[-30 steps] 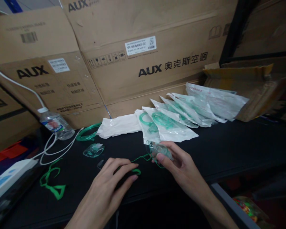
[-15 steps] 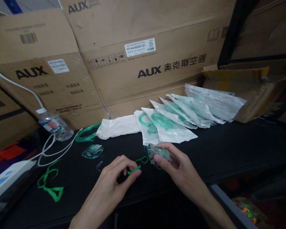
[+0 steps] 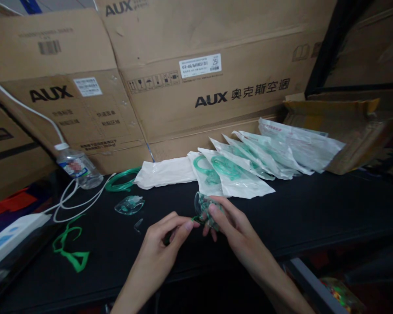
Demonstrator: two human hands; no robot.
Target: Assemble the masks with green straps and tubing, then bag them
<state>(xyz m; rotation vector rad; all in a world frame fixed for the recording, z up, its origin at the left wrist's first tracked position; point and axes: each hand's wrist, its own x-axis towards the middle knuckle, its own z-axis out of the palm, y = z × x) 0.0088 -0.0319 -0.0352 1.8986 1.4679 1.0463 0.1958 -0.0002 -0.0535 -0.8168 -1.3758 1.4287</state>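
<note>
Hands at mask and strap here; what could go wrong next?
The green strap, pinched only by fingertips of the left hand, could slip away from the clear mask held in the right hand. The water bottle rests close to the power strip; a leak might reach it.

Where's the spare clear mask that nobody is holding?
Head view: the spare clear mask lies on the black table, left of the left hand, just in front of the coiled green tubing.

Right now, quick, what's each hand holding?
Left hand: closed, pinching the strap.
Right hand: closed, holding the mask.
</note>
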